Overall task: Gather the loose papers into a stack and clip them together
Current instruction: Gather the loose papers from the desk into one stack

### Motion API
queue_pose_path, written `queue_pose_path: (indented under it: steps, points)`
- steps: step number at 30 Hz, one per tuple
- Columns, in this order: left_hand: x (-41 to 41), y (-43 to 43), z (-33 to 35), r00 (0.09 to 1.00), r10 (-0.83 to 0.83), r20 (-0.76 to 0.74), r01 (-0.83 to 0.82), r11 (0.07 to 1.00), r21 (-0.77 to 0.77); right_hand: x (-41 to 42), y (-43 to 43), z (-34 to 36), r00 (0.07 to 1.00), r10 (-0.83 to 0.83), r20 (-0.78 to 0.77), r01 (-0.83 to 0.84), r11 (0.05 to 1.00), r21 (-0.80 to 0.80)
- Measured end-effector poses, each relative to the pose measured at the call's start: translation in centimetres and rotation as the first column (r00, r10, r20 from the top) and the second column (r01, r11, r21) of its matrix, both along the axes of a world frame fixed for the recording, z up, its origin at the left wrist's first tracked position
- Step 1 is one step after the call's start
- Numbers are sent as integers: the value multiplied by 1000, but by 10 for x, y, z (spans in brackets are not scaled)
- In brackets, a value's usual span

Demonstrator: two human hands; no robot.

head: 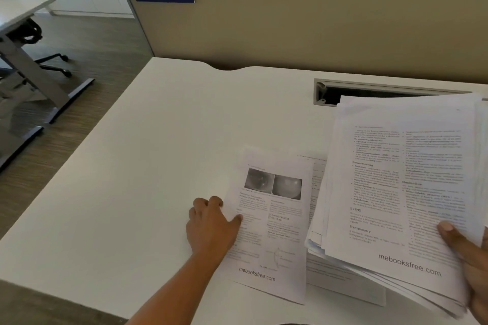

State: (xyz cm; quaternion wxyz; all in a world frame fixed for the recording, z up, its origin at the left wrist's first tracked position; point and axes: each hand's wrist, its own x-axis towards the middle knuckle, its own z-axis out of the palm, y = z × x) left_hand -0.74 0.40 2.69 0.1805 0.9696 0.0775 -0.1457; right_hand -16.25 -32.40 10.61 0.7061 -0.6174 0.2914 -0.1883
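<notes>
I read this as the gathering step; clipping is not yet in reach. My right hand (470,266) grips a thick stack of white printed papers (396,179) at its near right corner, with the thumb on the top page. The stack is raised and tilted over the right side of the white desk (158,153).

My left hand (211,221) is at the left edge of a loose white printed sheet with two grey photographs (274,232). That sheet lies flat on the desk just left of the stack. The thumb presses on the page and the fingers curl at its edge, so it looks like a pinch, though I cannot see under the paper. A few more printed sheets (340,280) lie on the desk beneath the raised stack, partly hidden.

In my judgement, the next move is to peel the loose sheet up by that edge without creasing it and lay it onto the stack. Then the sheets underneath need collecting and the edges squaring. I see no clip in view, so one must still be found.
</notes>
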Motion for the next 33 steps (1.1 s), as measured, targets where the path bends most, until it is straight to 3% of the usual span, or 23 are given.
queue_pose_path:
  steps: [3, 10, 15, 21, 28, 31, 33]
  points:
    - [0, -6, -1, 1000, -8, 0, 8, 998, 58, -6, -5, -7, 999, -46, -27, 45, 998, -41]
    - [8, -12, 6, 993, 81, -84, -96, 975, -199, -6, -3, -5, 1000, -19, -23, 18, 999, -44]
    - [13, -9, 8, 997, 21, -69, -31, 990, -140, -14, -5, -13, 993, -99, -66, 96, 994, -46]
    - [21, 8, 17, 999, -8, -38, -6, 934, -358, -21, -12, -19, 980, -149, -135, 143, 989, -47]
    - [22, 45, 60, 980, 201, -1, -147, 714, -685, -31, -23, -33, 963, -160, -216, 157, 987, -32]
    - [24, 56, 80, 954, 292, -59, -213, 531, -820, -25, -12, -21, 953, -206, -220, 197, 978, -65]
    - [22, 57, 96, 954, 269, -133, -237, 405, -883, -20, -7, -19, 957, -194, -218, 177, 980, -95]
